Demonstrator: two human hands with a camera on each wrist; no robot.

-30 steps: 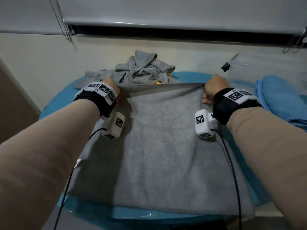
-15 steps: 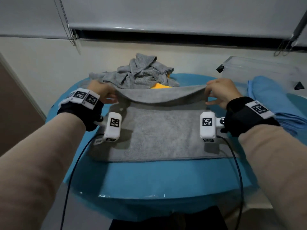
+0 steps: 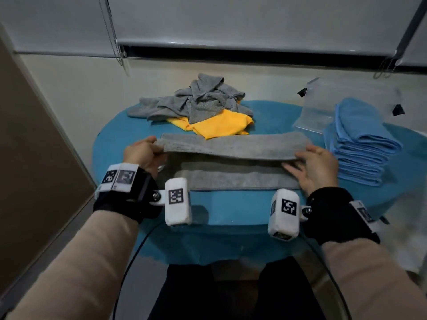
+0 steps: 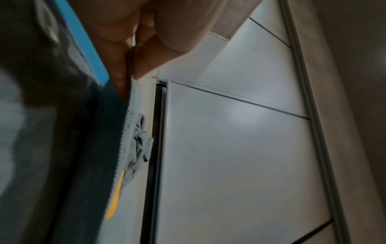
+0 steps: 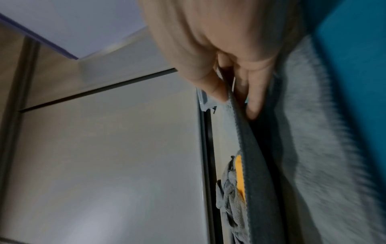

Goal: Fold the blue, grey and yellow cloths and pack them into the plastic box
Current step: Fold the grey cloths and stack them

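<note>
— Blue desk [image 3: 231,232] by a pale wall?
— Yes. Grey cloth [image 3: 231,147] half folded on top, pinched at both ends by left hand [image 3: 144,153] and right hand [image 3: 316,165].
— Behind?
— Grey pile [image 3: 198,100], yellow cloth [image 3: 219,124]. Plastic box [image 3: 323,105] far right.

The flat grey terry cloth [image 3: 231,162] lies across the middle of the round blue-covered table [image 3: 231,227] and serves as landmark. Its far part is raised above its near part. At its left end is the left hand [image 3: 143,155], at its right end the right hand [image 3: 316,167]. Just behind it lies the crumpled yellow cloth [image 3: 219,125], and on that cloth's far side sits the heap of rumpled grey cloths [image 3: 198,100]. To its right stands the stack of folded blue cloths [image 3: 360,144]; behind that stack is the clear plastic box [image 3: 323,105].
</note>
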